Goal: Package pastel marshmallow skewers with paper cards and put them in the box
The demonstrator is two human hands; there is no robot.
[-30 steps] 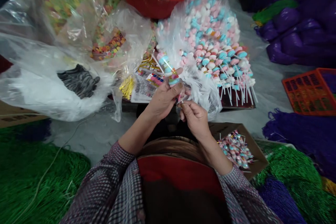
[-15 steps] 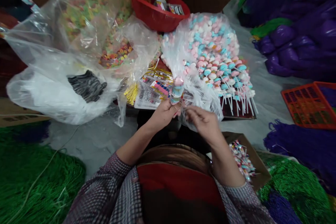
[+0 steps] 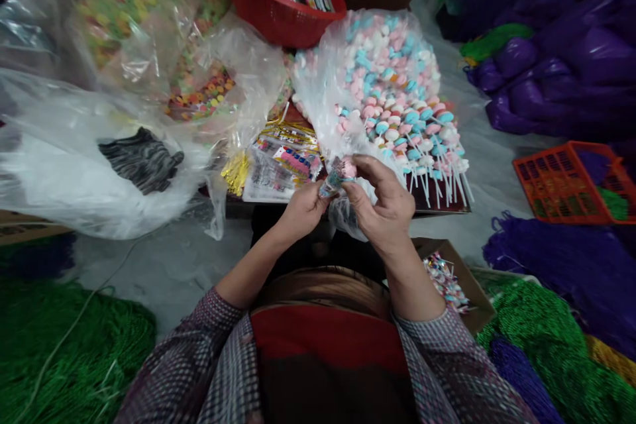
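Note:
A marshmallow lollipop in a clear printed wrapper (image 3: 334,180) is held up in front of my body, pink at its upper end. My left hand (image 3: 301,209) is closed on its lower end. The thumb and fingers of my right hand (image 3: 381,204) grip it at the pink end. Its stick is hidden. Flat printed wrappers (image 3: 293,162) lie on the table just beyond my left hand, beside gold twist ties (image 3: 235,173). Past my right hand, many pink, white and blue marshmallow lollipops (image 3: 410,126) spill from a clear bag, sticks toward me.
A red basin (image 3: 283,16) stands at the back. Clear bags of colourful ring-shaped candies (image 3: 144,26) and a white bag with a dark bundle (image 3: 142,159) fill the left. A cardboard box (image 3: 472,285) of wrapped lollipops sits low right, near an orange crate (image 3: 556,185).
My right hand has moved from below the wrapped lollipop up to its pink end. The lollipop has tilted to the right. The whole view has shifted slightly.

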